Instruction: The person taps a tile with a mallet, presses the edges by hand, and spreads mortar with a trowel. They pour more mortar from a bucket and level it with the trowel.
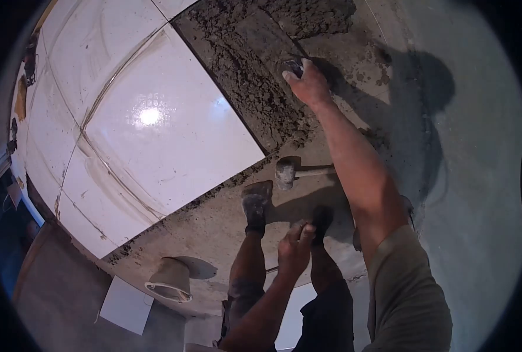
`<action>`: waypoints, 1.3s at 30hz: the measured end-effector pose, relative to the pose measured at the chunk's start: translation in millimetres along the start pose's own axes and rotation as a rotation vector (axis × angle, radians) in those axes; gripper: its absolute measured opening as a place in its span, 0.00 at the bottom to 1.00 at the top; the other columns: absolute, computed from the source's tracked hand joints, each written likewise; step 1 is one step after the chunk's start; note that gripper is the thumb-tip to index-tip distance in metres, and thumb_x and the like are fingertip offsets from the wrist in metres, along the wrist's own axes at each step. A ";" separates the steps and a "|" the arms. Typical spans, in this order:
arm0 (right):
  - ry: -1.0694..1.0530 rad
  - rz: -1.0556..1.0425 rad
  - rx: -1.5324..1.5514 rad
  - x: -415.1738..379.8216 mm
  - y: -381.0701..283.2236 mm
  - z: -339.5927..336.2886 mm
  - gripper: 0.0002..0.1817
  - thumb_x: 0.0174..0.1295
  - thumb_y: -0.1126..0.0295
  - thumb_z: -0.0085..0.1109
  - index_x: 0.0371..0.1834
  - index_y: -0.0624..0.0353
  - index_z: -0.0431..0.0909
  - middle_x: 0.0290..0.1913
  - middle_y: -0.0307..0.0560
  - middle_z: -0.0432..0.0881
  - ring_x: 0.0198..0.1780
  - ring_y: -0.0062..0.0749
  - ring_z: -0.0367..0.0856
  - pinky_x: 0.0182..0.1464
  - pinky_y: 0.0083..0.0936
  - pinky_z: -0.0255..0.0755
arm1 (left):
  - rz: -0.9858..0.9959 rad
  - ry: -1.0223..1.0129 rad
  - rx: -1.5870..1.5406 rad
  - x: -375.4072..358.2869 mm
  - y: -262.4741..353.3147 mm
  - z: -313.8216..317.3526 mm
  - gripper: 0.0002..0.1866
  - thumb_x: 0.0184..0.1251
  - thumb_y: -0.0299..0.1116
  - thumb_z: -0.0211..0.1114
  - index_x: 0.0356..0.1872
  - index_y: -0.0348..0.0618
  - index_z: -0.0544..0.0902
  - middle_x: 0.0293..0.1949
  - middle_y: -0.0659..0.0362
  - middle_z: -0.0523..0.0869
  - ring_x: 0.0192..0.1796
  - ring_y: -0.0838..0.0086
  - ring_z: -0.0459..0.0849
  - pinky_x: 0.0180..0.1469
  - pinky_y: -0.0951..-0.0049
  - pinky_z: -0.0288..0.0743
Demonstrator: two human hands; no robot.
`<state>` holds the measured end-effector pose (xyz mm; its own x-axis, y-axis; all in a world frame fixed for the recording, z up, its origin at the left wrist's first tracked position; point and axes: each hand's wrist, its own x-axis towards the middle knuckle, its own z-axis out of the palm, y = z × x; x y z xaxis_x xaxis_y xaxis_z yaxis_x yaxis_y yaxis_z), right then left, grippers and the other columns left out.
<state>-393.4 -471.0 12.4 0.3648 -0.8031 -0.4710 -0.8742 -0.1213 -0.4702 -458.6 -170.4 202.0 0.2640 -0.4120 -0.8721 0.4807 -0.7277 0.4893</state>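
Observation:
My right hand (309, 85) reaches out over the floor, closed around the dark handle (294, 66) of what looks like a trowel. Its flat blade (265, 34) lies on the bed of rough grey mortar (243, 76) and is hard to tell apart from it. Beside the mortar lies a large white tile (167, 117) with a bright glare on it. Close to my body, above my feet, my left hand (295, 251) is closed with its fingers pressed together; what they hold, if anything, I cannot make out.
A mallet (285, 174) with a pale handle lies between my shoes (256, 202) and the mortar. An upturned-looking bucket (170, 280) stands lower left, near a white panel (126, 305). More laid tiles (67, 100) are smeared at left. A grey wall (472, 176) rises on the right.

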 end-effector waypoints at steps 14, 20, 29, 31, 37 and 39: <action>0.080 0.368 0.803 -40.2 33.5 -105.6 0.18 0.59 0.66 0.65 0.42 0.63 0.67 0.28 0.42 0.72 0.19 0.24 0.69 0.15 0.25 0.64 | -0.090 -0.078 -0.154 24.4 60.0 -26.9 0.24 0.70 0.46 0.56 0.55 0.35 0.77 0.43 0.49 0.85 0.45 0.68 0.85 0.46 0.70 0.76; 0.314 0.361 0.989 11.6 51.1 -102.6 0.16 0.65 0.65 0.58 0.44 0.62 0.62 0.23 0.40 0.68 0.14 0.24 0.63 0.14 0.27 0.60 | 0.232 -0.156 0.389 74.2 145.9 -34.9 0.22 0.70 0.47 0.56 0.54 0.40 0.79 0.45 0.45 0.85 0.51 0.57 0.83 0.54 0.66 0.73; 0.167 0.304 0.877 143.3 -24.0 -64.9 0.27 0.67 0.59 0.55 0.58 0.70 0.62 0.28 0.50 0.75 0.16 0.32 0.71 0.15 0.32 0.66 | 0.767 -0.167 0.734 120.3 201.8 -27.7 0.25 0.71 0.48 0.57 0.57 0.36 0.76 0.49 0.47 0.83 0.54 0.60 0.82 0.56 0.66 0.73; 0.168 0.349 0.621 158.2 -39.7 -67.4 0.27 0.67 0.57 0.54 0.56 0.72 0.67 0.31 0.54 0.82 0.18 0.34 0.77 0.17 0.34 0.70 | 0.817 -0.104 0.786 127.7 205.9 -30.8 0.26 0.71 0.48 0.57 0.58 0.37 0.76 0.50 0.46 0.83 0.54 0.57 0.82 0.57 0.64 0.73; 0.121 0.201 0.485 120.9 -15.8 -108.6 0.26 0.65 0.57 0.54 0.55 0.71 0.70 0.37 0.63 0.84 0.36 0.50 0.86 0.38 0.40 0.79 | 0.742 -0.024 0.822 117.1 203.8 -54.2 0.26 0.70 0.49 0.58 0.58 0.38 0.76 0.52 0.44 0.82 0.54 0.55 0.82 0.55 0.62 0.74; 0.315 0.133 0.363 121.1 22.9 -104.6 0.26 0.65 0.56 0.54 0.54 0.70 0.70 0.42 0.67 0.82 0.43 0.55 0.84 0.45 0.44 0.77 | 0.738 -0.030 0.801 114.3 202.5 -60.4 0.25 0.70 0.49 0.58 0.58 0.38 0.76 0.51 0.45 0.82 0.53 0.55 0.82 0.54 0.63 0.75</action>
<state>-402.8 -632.1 22.6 0.0945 -0.9419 -0.3223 -0.7180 0.1598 -0.6775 -280.6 -331.7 201.0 0.2375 -0.8996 -0.3664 -0.4757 -0.4366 0.7637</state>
